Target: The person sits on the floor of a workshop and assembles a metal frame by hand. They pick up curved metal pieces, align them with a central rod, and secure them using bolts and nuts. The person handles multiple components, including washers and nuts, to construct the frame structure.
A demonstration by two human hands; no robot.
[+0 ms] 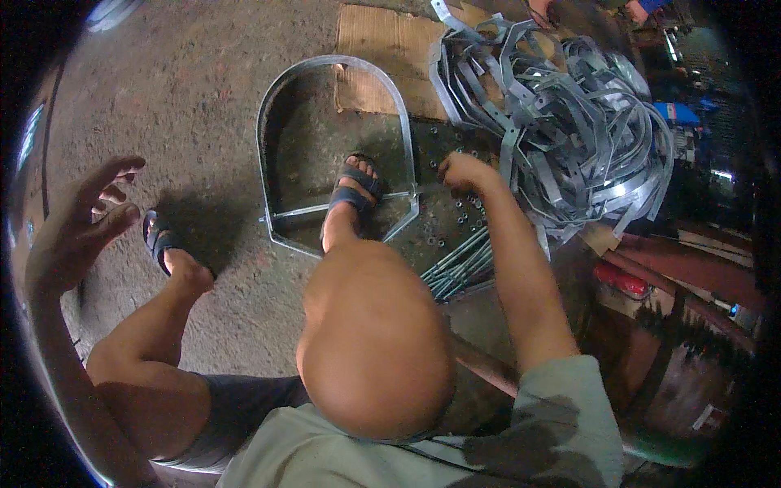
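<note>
My left hand (89,224) is raised at the left, holding nothing, its fingers curved and apart. My right hand (468,173) reaches low over several loose nuts (461,219) on the floor. Its fingers are drawn together, and whatever they pinch cannot be made out. Between my hands lies a rounded metal strap bracket (262,142), with a threaded rod (297,211) running across it. My sandalled right foot (358,179) stands inside the bracket, at the rod. A bundle of threaded rods (460,264) lies beside my right forearm.
A large tangled heap of bent metal straps (569,122) fills the right side. Flat cardboard (382,41) lies at the far middle. Another person's hand (543,11) shows beyond the heap. A red cylindrical object (621,279) and dark clutter sit at the lower right.
</note>
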